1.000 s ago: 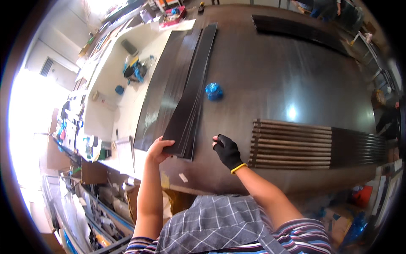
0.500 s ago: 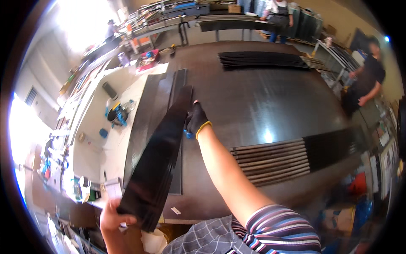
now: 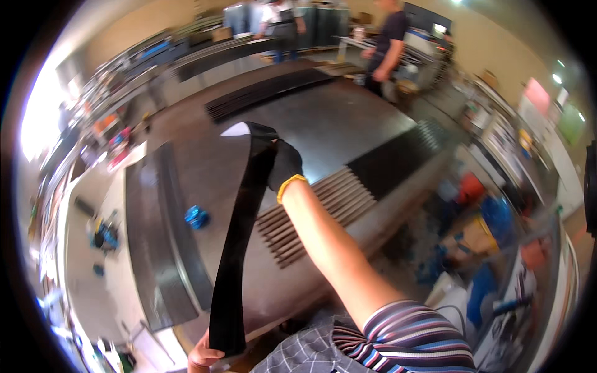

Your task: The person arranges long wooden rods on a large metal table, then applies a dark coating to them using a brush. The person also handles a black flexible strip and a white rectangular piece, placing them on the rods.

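Note:
A long, dark, flexible strip (image 3: 235, 248) hangs lengthwise between my two hands over the table's near side. My left hand (image 3: 204, 354) grips its near end at the lower edge of the picture. My right hand (image 3: 286, 166), in a dark glove with a yellow cuff, is closed on the strip near its far end. Past that hand the tip curls over, showing a pale face. Just right of the strip lies a row of ridged, brownish-grey lengths (image 3: 314, 214) with a black section (image 3: 398, 160) beyond. A crumpled blue ball (image 3: 197, 217) rests on the table to the left.
Flat dark panels (image 3: 155, 248) lie along the dark table's (image 3: 168, 127) left side. Another bundle of black strips (image 3: 267, 93) lies toward the far edge. One person (image 3: 387, 53) stands beyond the table; another person (image 3: 281, 28) is farther back. Clutter fills the floor at right.
My view has swung right. The strip has been lifted away from the left panels and carried toward the ridged row, and its far end now curls. Both hands keep hold; the blue ball lies apart.

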{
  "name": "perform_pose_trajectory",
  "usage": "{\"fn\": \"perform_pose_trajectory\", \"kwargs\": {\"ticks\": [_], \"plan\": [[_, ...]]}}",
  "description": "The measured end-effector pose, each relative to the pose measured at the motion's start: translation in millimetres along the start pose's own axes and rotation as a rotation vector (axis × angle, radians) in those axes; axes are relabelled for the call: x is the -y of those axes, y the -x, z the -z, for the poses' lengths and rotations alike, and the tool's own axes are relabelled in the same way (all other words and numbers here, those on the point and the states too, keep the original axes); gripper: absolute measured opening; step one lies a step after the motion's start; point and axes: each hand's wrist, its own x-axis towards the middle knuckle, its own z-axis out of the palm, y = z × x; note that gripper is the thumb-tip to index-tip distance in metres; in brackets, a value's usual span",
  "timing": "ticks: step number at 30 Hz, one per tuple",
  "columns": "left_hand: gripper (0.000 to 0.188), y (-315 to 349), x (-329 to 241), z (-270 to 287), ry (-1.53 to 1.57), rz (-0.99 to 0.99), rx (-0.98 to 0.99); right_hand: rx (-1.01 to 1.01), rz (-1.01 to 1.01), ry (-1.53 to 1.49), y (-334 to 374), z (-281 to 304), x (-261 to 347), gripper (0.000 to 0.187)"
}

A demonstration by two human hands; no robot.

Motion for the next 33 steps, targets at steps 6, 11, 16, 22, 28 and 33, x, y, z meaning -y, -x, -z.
{"fn": "perform_pose_trajectory", "kwargs": {"ticks": [6,11,16,22,28,33], "plan": [[0.091,-114.0,34.3,-88.2,0.016,0.243,0.152,-0.075,0.063,-0.371,15.3,95.4,147.1,0.032],[0.093,-186.3,14.5,-192.3,-0.367,0.541,0.206,-0.198,0.163,-0.512,41.4,191.9,244.9,0.031],[0.047,-265.3,49.9,-243.5,-0.251,0.506,0.374,-0.395,0.324,-0.573,26.4,333.2,313.9,0.036],[0.039,-319.4,59.6,-324.6,-0.685,0.632,0.275,-0.511,0.13,-0.501,40.9,514.1,321.8,0.051],[0.049,-392.2,69.6,-378.6,-0.838,0.707,0.434,-0.373,0.092,-0.795,36.8,639.4,332.9,0.035],[0.05,-443.2,48.6,-415.7,-1.082,0.622,0.525,-0.52,0.156,-0.774,28.8,583.6,403.0,0.038]]}}
